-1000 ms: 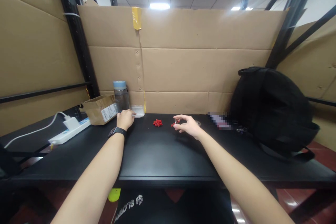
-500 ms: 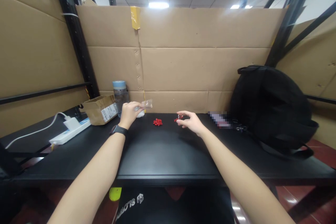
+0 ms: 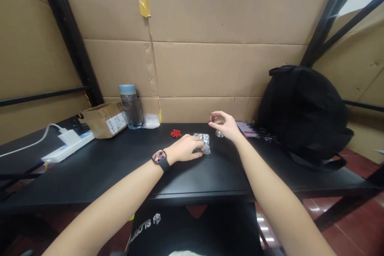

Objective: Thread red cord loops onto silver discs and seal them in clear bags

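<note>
My left hand (image 3: 185,149), with a watch on its wrist, grips a small clear plastic bag (image 3: 204,142) that lies on the black table (image 3: 105,168) in the middle. My right hand (image 3: 226,125) hovers just right of the bag and pinches a small red-and-metal piece between thumb and fingers. A small pile of red pieces (image 3: 175,133) lies on the table left of and behind my left hand.
A clear bottle with a blue lid (image 3: 131,106), a small cardboard box (image 3: 105,119) and a stack of clear bags (image 3: 151,121) stand at the back left. A white power strip (image 3: 67,146) lies far left. A black backpack (image 3: 303,108) fills the right. Cardboard walls enclose the table.
My left hand took a clear bag from the stack by the bottle and carried it right to the table's middle. My right hand lifted slightly with its small piece.
</note>
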Demonstrator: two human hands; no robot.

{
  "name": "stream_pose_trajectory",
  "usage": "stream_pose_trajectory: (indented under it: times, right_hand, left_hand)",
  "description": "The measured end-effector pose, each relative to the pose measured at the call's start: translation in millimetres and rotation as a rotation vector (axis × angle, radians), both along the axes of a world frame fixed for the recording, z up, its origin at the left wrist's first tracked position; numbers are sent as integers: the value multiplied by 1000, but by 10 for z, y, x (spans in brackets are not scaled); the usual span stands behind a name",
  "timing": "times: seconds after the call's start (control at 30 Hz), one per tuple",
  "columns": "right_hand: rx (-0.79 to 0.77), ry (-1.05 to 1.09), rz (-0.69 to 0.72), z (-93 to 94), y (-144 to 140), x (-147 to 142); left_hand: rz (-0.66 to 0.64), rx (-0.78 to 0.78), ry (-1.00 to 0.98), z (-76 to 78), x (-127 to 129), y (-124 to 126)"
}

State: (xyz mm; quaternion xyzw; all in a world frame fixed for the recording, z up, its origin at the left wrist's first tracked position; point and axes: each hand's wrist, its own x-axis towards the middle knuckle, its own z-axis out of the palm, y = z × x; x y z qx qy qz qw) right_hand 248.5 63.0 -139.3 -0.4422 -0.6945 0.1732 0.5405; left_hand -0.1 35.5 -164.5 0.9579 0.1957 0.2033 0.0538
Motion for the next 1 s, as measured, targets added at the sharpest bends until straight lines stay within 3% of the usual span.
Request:
stream_pose_trajectory:
  times: [0.2, 0.4, 0.67, 0.87, 1.0]
  right_hand:
    - [-17, -218, 97, 109, -170, -30]
    - [-239, -596, 193, 234, -351, -19]
    - [-427, -833, 144, 197, -417, -119]
    - [-423, -929, 72, 143, -338, -148]
    - [-330, -950, 48, 68, -248, -175]
  left_hand:
    - [102, -88, 88, -45, -71, -9]
    - [77, -166, 156, -16, -61, -43]
    - [76, -207, 187, 15, -83, -34]
    - [98, -214, 364, 89, -95, -55]
    - [59, -177, 367, 130, -87, -53]
